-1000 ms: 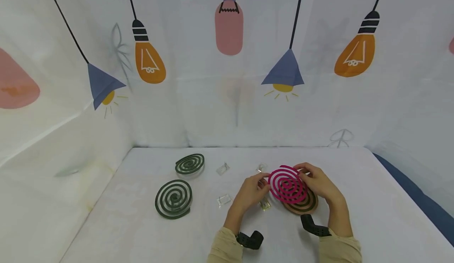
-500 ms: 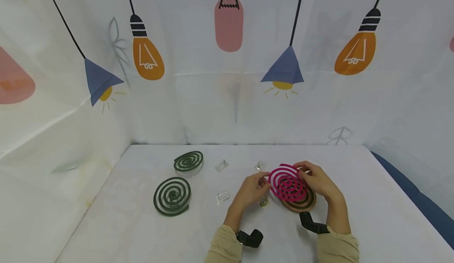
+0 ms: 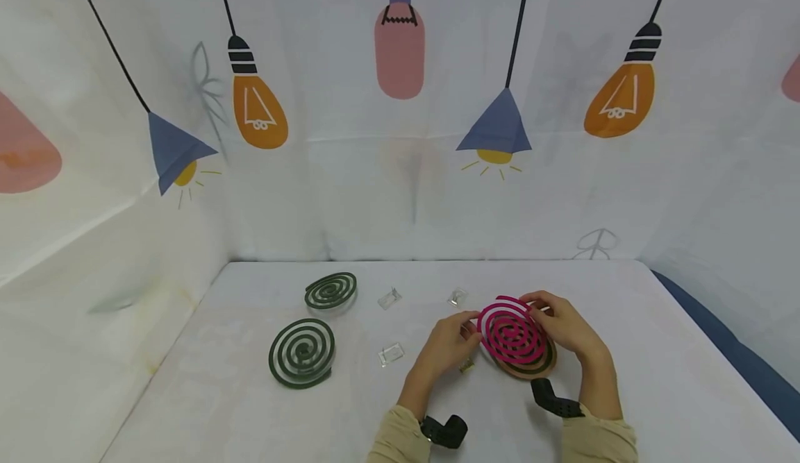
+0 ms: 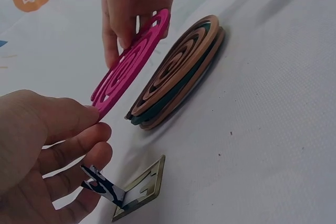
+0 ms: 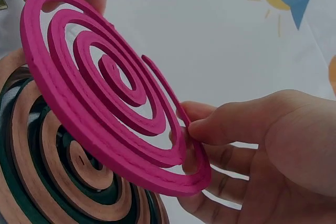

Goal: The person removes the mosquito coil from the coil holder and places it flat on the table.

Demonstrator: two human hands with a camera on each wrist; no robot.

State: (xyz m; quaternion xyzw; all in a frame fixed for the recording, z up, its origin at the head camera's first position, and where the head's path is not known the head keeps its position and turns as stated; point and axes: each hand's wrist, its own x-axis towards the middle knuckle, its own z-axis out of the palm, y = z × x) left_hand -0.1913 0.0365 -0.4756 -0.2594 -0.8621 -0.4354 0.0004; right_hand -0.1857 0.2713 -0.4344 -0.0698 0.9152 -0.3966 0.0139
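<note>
Both hands are clamped on the pink coil (image 3: 511, 332): the left hand (image 3: 448, 343) pinches its near-left rim between thumb and fingertips, the right hand (image 3: 565, 324) pinches the opposite rim. The coil sits tilted between the hands, apart from the brown-and-green stack of coils (image 4: 176, 74) lying just below them. The step in hand appears to be positioning the coil over that stack; if it is meant to lie there, the next move calls for levelling it, lowering it gently and keeping the loose outer end from snagging. Just beneath the left hand's fingers stands a small gold-rimmed stand (image 4: 142, 192). Two green coils (image 3: 303, 352) (image 3: 331, 291) are well out to the left of that hand, with two clear stands (image 3: 391, 354) (image 3: 389, 298) between; a third clear stand (image 3: 457, 298) is just beyond it. All rest on a white counter (image 3: 219, 407). Past both hands rises a pale wall sheet (image 3: 350, 192) printed with hanging lamps and bulbs.
</note>
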